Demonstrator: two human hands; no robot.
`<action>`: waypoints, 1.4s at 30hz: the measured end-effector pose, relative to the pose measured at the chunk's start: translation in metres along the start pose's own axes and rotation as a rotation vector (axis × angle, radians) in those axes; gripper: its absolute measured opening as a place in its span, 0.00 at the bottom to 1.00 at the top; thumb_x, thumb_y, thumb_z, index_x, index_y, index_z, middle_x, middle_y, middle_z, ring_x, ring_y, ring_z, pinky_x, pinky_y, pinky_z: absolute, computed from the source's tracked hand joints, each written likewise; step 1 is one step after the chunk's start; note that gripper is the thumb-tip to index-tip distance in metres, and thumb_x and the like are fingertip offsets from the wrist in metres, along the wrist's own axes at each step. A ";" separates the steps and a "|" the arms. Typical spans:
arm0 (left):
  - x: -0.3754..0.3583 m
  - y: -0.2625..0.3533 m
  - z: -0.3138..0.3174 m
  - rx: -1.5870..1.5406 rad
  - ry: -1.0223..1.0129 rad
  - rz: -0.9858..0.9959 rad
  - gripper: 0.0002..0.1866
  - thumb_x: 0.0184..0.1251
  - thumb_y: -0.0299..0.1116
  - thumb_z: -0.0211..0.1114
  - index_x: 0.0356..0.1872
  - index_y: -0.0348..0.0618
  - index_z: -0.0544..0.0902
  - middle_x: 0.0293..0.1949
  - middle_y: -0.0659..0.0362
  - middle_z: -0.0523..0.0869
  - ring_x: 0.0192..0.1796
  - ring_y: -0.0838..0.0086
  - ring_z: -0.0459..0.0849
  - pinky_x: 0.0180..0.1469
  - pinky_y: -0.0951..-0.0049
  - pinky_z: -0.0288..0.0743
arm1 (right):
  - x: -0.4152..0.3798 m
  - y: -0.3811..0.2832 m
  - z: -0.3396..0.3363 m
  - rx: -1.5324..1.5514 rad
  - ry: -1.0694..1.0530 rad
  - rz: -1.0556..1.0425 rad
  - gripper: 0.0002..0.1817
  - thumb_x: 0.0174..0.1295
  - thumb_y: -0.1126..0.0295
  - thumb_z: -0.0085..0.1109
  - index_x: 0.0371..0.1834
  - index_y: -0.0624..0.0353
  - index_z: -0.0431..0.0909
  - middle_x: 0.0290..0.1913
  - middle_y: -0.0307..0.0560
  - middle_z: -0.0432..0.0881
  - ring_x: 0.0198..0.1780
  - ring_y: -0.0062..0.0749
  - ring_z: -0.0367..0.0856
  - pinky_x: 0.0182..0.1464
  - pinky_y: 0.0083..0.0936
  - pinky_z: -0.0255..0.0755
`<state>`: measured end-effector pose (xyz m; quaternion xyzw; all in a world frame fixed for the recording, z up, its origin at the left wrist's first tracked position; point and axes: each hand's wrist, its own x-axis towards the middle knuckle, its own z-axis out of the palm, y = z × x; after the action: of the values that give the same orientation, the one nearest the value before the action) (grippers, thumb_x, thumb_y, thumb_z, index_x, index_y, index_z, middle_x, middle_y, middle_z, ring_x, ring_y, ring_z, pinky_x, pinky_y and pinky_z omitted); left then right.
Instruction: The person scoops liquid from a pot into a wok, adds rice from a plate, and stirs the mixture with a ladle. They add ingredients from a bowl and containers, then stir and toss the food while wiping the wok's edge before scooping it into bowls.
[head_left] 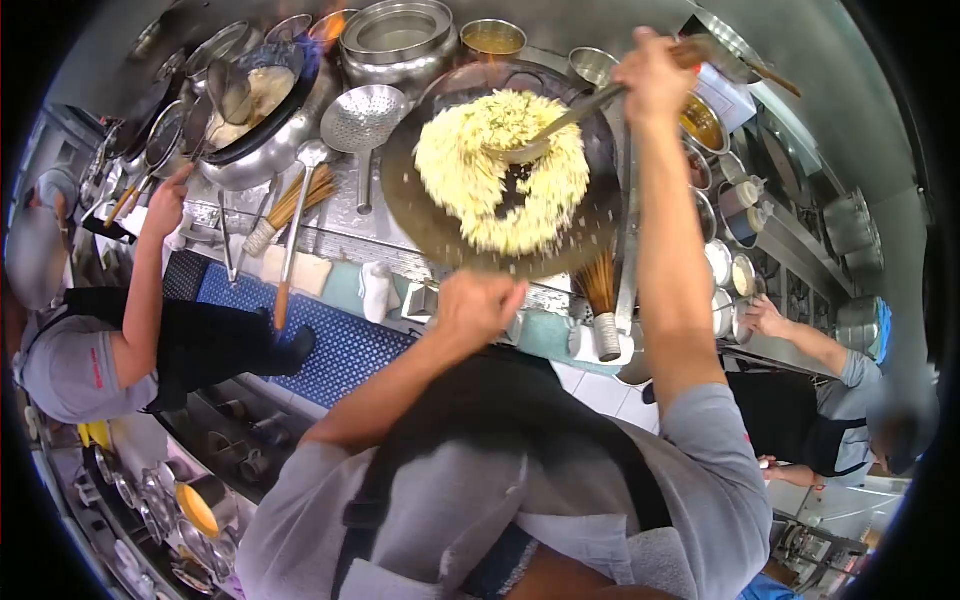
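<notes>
Fried rice (450,170), pale yellow, lies in a ring inside a large dark wok (410,215), with loose grains flying near its front edge. My left hand (478,305) is closed at the wok's near rim; its grip is partly hidden and slightly blurred. Up at the right, my right hand (655,80) wraps round the wooden-ended handle of a ladle (525,152). The ladle's bowl rests in the rice, right of the ring's middle.
Left of the wok lie a perforated skimmer (365,118), a bamboo brush (290,208) and a long-handled ladle (292,235). Another bamboo brush (600,300) is at the near right. Metal pots (395,40) stand behind. Co-workers (90,350) (830,400) stand on both sides.
</notes>
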<state>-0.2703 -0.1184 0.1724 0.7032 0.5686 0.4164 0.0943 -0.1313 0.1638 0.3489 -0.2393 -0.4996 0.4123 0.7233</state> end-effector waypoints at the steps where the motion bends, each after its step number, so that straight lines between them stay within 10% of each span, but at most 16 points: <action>1: 0.008 0.000 -0.009 0.019 0.019 0.059 0.17 0.67 0.40 0.71 0.18 0.45 0.83 0.17 0.50 0.80 0.20 0.53 0.80 0.26 0.55 0.73 | 0.000 -0.021 -0.002 0.088 -0.081 0.029 0.18 0.65 0.75 0.66 0.18 0.55 0.72 0.14 0.37 0.71 0.13 0.23 0.67 0.20 0.28 0.66; 6: 0.071 -0.043 0.045 -0.007 0.104 0.009 0.20 0.67 0.42 0.72 0.17 0.46 0.81 0.16 0.54 0.80 0.20 0.54 0.81 0.24 0.56 0.72 | -0.070 -0.046 0.018 0.033 -0.049 0.105 0.18 0.66 0.77 0.66 0.19 0.55 0.71 0.14 0.37 0.69 0.13 0.21 0.65 0.18 0.27 0.66; 12: -0.051 -0.021 0.019 -0.009 -0.060 -0.022 0.18 0.59 0.44 0.78 0.19 0.47 0.80 0.18 0.53 0.82 0.22 0.53 0.82 0.28 0.53 0.76 | -0.012 -0.043 0.006 0.096 0.055 -0.020 0.20 0.68 0.72 0.66 0.20 0.50 0.67 0.12 0.35 0.62 0.13 0.24 0.62 0.21 0.31 0.66; 18: 0.085 -0.047 0.022 -0.073 0.033 0.008 0.18 0.65 0.43 0.74 0.20 0.43 0.84 0.18 0.51 0.83 0.20 0.54 0.82 0.25 0.58 0.74 | -0.091 -0.034 0.025 0.112 -0.065 0.034 0.20 0.66 0.74 0.69 0.18 0.54 0.70 0.12 0.37 0.69 0.11 0.23 0.66 0.16 0.27 0.66; 24: -0.032 -0.011 0.013 -0.080 0.001 0.022 0.17 0.63 0.42 0.76 0.19 0.46 0.83 0.19 0.51 0.84 0.22 0.56 0.84 0.28 0.56 0.77 | -0.017 -0.032 0.019 0.059 0.084 -0.078 0.23 0.67 0.73 0.68 0.16 0.51 0.66 0.12 0.36 0.65 0.11 0.24 0.61 0.16 0.28 0.64; 30: 0.077 -0.037 0.025 -0.038 0.023 -0.063 0.16 0.64 0.43 0.75 0.20 0.47 0.85 0.20 0.51 0.84 0.24 0.55 0.85 0.27 0.57 0.75 | -0.076 -0.049 0.022 -0.021 0.026 -0.051 0.19 0.66 0.75 0.69 0.18 0.54 0.72 0.12 0.38 0.72 0.11 0.22 0.68 0.14 0.23 0.63; 36: -0.034 -0.014 0.010 -0.067 0.051 0.080 0.14 0.59 0.38 0.78 0.19 0.48 0.82 0.20 0.54 0.84 0.22 0.57 0.83 0.27 0.57 0.74 | -0.015 -0.022 0.002 0.135 0.115 -0.105 0.19 0.68 0.75 0.66 0.20 0.52 0.68 0.14 0.33 0.65 0.12 0.22 0.61 0.19 0.29 0.63; 42: 0.082 -0.051 0.035 -0.025 0.115 0.089 0.17 0.61 0.39 0.77 0.18 0.44 0.81 0.18 0.54 0.82 0.22 0.54 0.83 0.27 0.59 0.76 | -0.096 -0.019 0.020 0.134 -0.017 0.033 0.21 0.67 0.75 0.67 0.18 0.53 0.68 0.11 0.36 0.68 0.11 0.21 0.64 0.17 0.25 0.64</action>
<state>-0.2828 -0.0177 0.1584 0.7013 0.5361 0.4670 0.0516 -0.1588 0.0715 0.3205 -0.1950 -0.4728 0.4586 0.7267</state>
